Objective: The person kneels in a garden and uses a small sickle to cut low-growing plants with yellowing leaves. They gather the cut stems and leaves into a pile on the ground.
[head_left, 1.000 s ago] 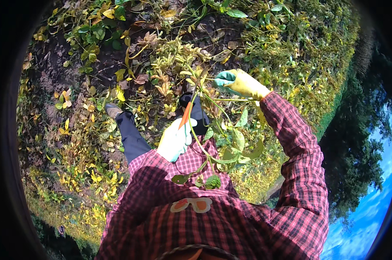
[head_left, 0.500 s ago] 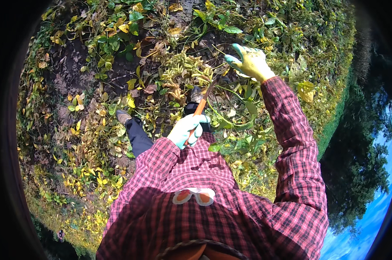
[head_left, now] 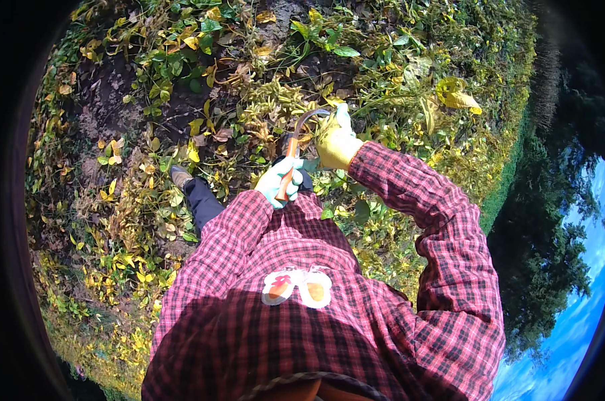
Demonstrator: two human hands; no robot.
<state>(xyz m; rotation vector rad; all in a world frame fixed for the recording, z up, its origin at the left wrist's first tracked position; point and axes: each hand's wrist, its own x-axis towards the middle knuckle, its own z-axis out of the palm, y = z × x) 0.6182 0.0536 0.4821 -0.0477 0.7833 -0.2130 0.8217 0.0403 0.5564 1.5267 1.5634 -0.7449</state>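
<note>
My left hand (head_left: 278,182), in a pale mint and white glove, grips the orange handle of a sickle (head_left: 292,147). The curved blade (head_left: 307,117) arches up and over to the right, its tip reaching my right hand. That hand (head_left: 338,144), in a yellow glove with mint fingertips, is closed on bean plant stems (head_left: 325,127) right beside the blade. Its palm and most of the grip are hidden. A clump of dry, yellowish bean pods (head_left: 275,100) lies just beyond the sickle.
Yellowing bean plants (head_left: 135,267) cover the ground all around, with dark bare soil (head_left: 108,100) at the far left. My shoe (head_left: 180,176) and dark trouser leg (head_left: 204,200) stand among the leaves. Trees (head_left: 543,267) edge the field at the right.
My right hand has come down and left from beyond the sickle, closing on stems beside the blade. My left hand has moved slightly left with the sickle, whose curved blade now shows more fully.
</note>
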